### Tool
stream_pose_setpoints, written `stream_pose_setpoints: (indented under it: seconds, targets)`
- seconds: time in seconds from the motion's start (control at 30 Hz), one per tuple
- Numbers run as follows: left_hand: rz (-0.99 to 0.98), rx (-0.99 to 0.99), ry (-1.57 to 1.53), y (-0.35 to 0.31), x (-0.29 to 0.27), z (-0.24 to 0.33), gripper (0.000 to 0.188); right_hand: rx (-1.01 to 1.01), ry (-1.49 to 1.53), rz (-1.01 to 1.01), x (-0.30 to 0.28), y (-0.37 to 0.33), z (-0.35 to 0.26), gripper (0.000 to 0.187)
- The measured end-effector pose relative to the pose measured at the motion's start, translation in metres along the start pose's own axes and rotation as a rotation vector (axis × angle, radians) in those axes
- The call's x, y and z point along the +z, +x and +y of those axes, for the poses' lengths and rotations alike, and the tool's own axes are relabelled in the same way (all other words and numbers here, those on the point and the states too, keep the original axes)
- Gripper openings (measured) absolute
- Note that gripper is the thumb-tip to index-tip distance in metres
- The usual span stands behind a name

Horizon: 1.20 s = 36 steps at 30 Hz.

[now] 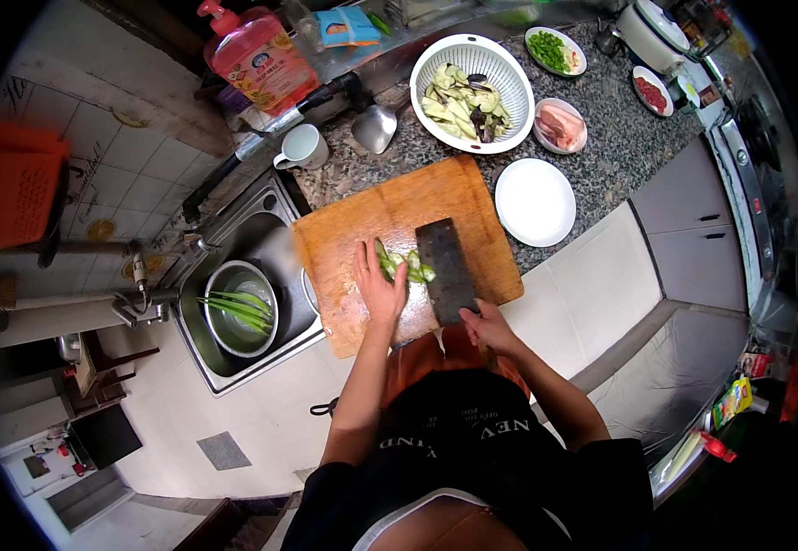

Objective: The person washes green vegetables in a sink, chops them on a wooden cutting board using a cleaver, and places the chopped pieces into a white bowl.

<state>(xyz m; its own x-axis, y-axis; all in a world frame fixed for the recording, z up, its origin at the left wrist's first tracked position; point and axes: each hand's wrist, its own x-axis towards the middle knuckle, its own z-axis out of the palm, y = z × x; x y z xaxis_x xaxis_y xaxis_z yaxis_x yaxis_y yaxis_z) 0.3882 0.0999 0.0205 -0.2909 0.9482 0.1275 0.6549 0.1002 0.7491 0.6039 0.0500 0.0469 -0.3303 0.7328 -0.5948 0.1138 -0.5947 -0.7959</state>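
On a wet wooden cutting board (344, 225) lie pieces of green chili pepper (414, 264), cut to show pale insides. My left hand (379, 292) rests on the board at their left side, fingers stretched out and thumb apart, touching the nearest pieces. My right hand (491, 328) is closed around the handle of a cleaver (446, 271). The wide dark blade lies just right of the pepper pieces, low over the board; I cannot tell whether it touches the wood. My right fingers hide part of the handle.
Left of the board, a sink (286, 241) holds a metal bowl (276, 317) of whole green peppers (238, 309). Beyond the board stand a mug (303, 145), a ladle (374, 129) and a white colander (518, 78) of cut eggplant. A white plate (535, 202) and a meat bowl (580, 142) sit right.
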Motion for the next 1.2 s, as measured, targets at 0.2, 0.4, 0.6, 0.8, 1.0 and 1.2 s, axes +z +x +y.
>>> stream_pose_setpoints:
  seconds: [0.2,0.4,0.6,0.8,1.0,1.2]
  targets:
    - [0.012,0.032,0.295,-0.005,0.002,0.003,0.082,-0.019,0.063,-0.165,0.027,0.027,0.004,0.017]
    - [0.09,0.083,0.156,-0.001,0.006,0.004,0.06,-0.014,0.043,-0.285,0.038,0.036,-0.001,0.018]
    - [0.131,0.101,0.054,0.005,0.018,0.023,0.047,0.072,0.101,-0.284,0.024,0.024,-0.02,0.017]
    - [0.038,0.213,-0.019,0.023,0.048,0.088,0.049,0.043,0.16,-0.129,-0.021,0.006,-0.027,0.016]
    - [-0.131,0.342,-0.178,0.037,0.121,0.167,0.045,0.043,0.338,0.101,-0.093,-0.031,-0.052,0.015]
    - [-0.161,0.398,-0.314,0.055,0.189,0.186,0.037,0.006,0.344,0.256,-0.144,-0.027,-0.06,0.014]
